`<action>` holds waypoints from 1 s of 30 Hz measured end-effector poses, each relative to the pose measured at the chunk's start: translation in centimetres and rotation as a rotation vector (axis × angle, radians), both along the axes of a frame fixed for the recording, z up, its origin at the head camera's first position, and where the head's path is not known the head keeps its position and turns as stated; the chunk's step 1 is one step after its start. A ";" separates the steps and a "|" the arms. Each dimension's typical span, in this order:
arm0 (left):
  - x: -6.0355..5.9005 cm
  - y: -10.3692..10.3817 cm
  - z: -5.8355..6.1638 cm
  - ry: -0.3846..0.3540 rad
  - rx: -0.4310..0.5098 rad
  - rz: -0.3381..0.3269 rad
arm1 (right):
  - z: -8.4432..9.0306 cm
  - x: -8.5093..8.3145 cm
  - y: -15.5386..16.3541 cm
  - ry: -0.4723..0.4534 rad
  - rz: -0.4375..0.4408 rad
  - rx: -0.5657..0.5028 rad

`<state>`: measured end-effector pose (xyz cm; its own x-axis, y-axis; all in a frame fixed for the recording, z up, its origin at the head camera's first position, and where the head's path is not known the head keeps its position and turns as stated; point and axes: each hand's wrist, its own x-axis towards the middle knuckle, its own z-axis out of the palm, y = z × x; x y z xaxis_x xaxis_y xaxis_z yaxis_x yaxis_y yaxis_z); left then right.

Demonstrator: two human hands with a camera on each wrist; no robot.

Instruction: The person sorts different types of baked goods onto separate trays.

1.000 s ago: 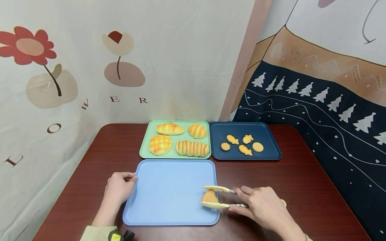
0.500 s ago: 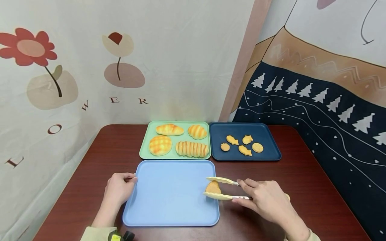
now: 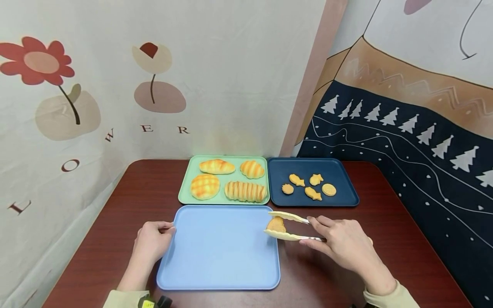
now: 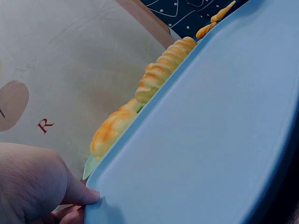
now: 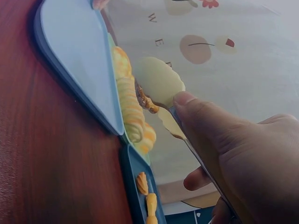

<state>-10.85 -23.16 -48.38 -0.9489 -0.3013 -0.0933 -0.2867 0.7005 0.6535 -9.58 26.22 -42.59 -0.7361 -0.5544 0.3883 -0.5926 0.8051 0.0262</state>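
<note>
My left hand (image 3: 151, 241) pinches the left rim of a light blue tray (image 3: 219, 248); in the left wrist view the thumb (image 4: 88, 195) lies on top of the rim, with curled fingers below. In my right hand (image 3: 343, 244) is a pair of cream-tipped tongs (image 3: 285, 235), held between thumb and fingers. A brown cookie (image 3: 276, 225) sits between the tong tips, over the tray's upper right edge in the head view. The right wrist view shows the cookie (image 5: 148, 102) partly hidden by a tong tip (image 5: 159, 81).
Behind the blue tray, a green tray (image 3: 185, 188) bears several breads, among them a ridged roll (image 3: 245, 191). Beside it a navy tray (image 3: 343, 197) carries several small biscuits, some fish-shaped. All stand on a dark red wooden table (image 3: 381, 201) against printed cloth walls.
The right hand has moved the tongs and cookie away from me and slightly right, from the blue tray's right side toward its far right corner. The left hand stays on the rim.
</note>
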 end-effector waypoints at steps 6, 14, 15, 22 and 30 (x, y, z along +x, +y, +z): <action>0.1 -0.1 0.0 -0.006 0.009 -0.001 | 0.5 -1.1 0.1 0.014 0.003 -0.020; 0.1 -0.1 0.0 -0.008 0.010 0.000 | 1.5 -2.8 0.4 0.026 -0.014 -0.020; 0.0 -0.1 0.0 -0.008 0.009 0.001 | 1.6 -2.9 0.5 0.019 -0.018 -0.022; 0.0 0.0 0.2 -0.011 0.014 -0.003 | 1.9 -4.2 0.7 -0.013 -0.043 -0.028; 0.0 0.0 0.2 -0.015 0.010 -0.007 | 1.6 -5.7 1.0 -0.063 -0.089 -0.032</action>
<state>-10.81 -23.19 -48.21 -0.9495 -0.2936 -0.1103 -0.2914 0.6960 0.6562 -15.26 27.21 -40.95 -0.8053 -0.4737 0.3566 -0.5183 0.8545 -0.0353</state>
